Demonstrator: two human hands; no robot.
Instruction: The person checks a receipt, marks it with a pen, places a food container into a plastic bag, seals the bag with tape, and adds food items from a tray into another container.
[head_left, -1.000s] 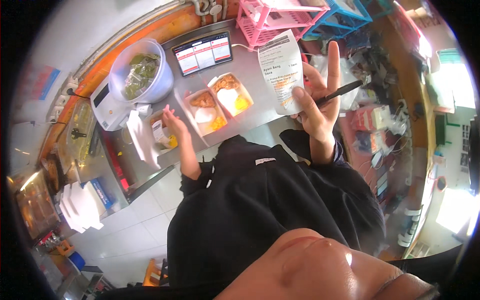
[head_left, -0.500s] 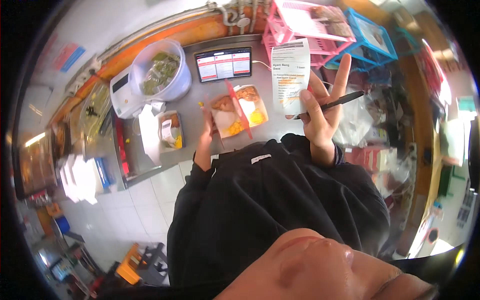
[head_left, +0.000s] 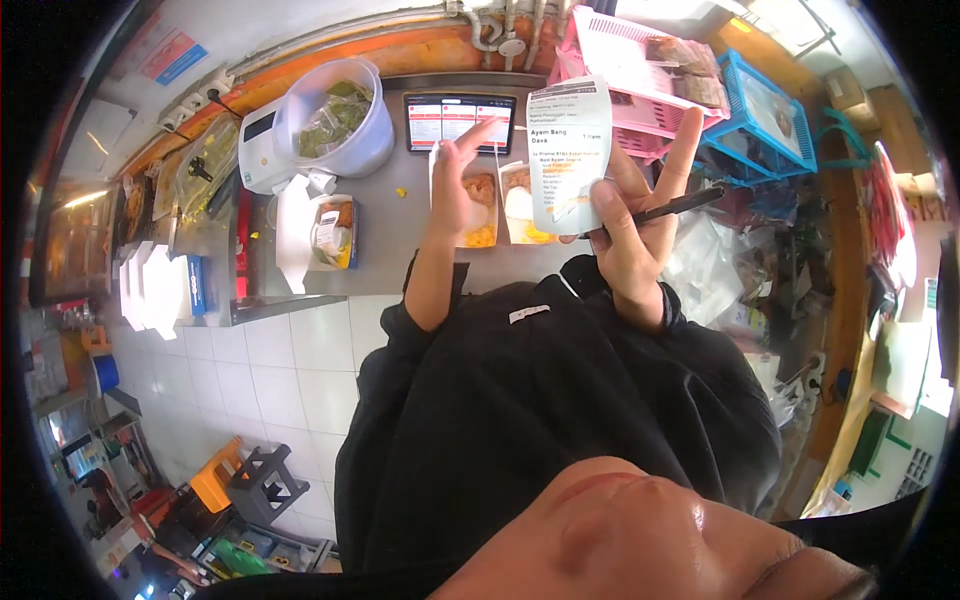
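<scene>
My right hand [head_left: 636, 240] pinches a long printed receipt [head_left: 568, 160] at its lower right edge. A black pen [head_left: 680, 205] sticks out between the same hand's fingers, two of which are raised. My left hand [head_left: 455, 190], fingers stretched out, is beside the left one of two food boxes. That left box [head_left: 480, 208] stands open with fried meat, rice and something yellow inside; a pale flap [head_left: 433, 168] shows behind the hand. Next to it the right box [head_left: 517, 205] holds similar food, partly hidden by the receipt.
A tablet [head_left: 460, 112] leans at the counter's back. Left are a tub of greens [head_left: 338, 125], a white device [head_left: 262, 145] and another open food box [head_left: 333, 235]. Pink baskets [head_left: 640, 90] and a blue basket [head_left: 765, 125] stand right, above clear plastic bags [head_left: 700, 260].
My left hand has risen and moved right, toward the tablet. The red lid panel between the boxes no longer shows upright. The receipt has come slightly nearer; my view has shifted.
</scene>
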